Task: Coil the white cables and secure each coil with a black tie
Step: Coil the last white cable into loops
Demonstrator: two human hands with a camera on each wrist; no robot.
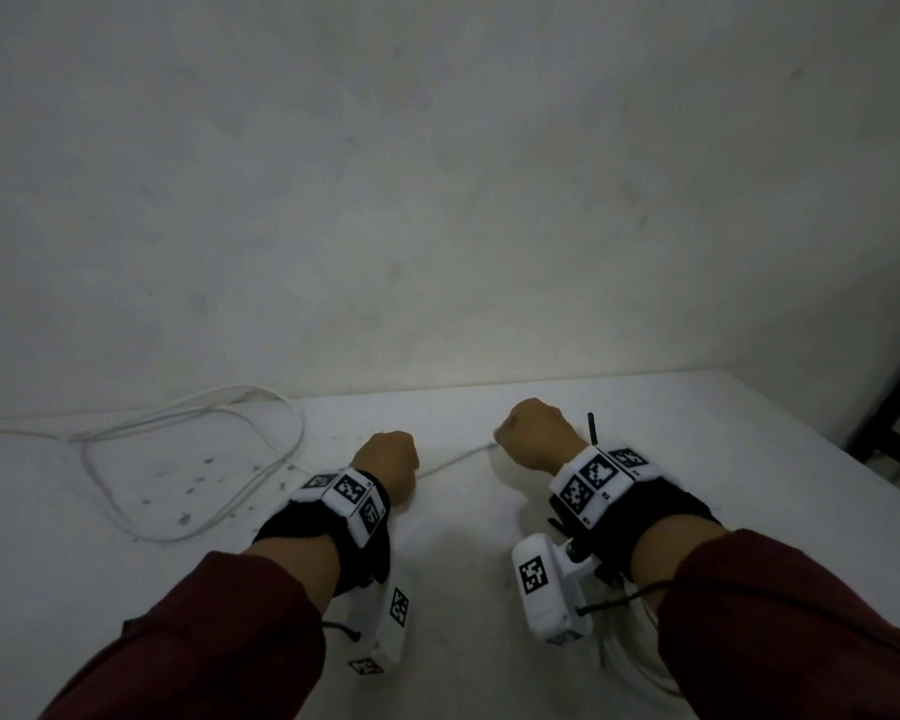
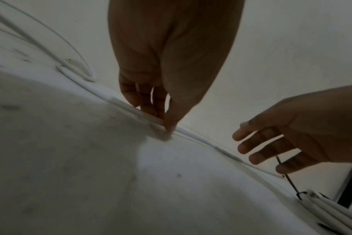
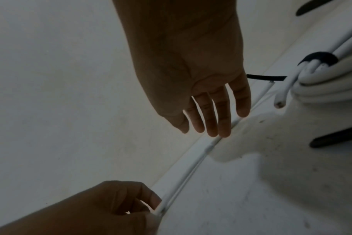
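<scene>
On the white table [image 1: 468, 558] a white cable [image 1: 453, 459] runs from loose loops [image 1: 193, 423] at the left to the space between my hands. My left hand [image 1: 385, 454] pinches this cable [image 2: 201, 139] between thumb and fingertips [image 2: 169, 127], also seen low in the right wrist view [image 3: 153, 206]. My right hand [image 1: 533, 433] has straight fingers [image 3: 221, 127] whose tips touch the same cable [image 3: 191, 168]. A finished coil [image 3: 322, 89] bound by a black tie [image 3: 319, 59] lies by my right wrist; its tie tail [image 3: 265, 77] sticks out behind the right hand.
The wall rises right behind the table's far edge. Dark strips [image 3: 336, 138] lie on the table near the tied coil [image 2: 332, 209]. The table's right edge [image 1: 801, 459] drops off beside a dark frame [image 1: 894, 397]. The tabletop carries small dark specks [image 1: 193, 491].
</scene>
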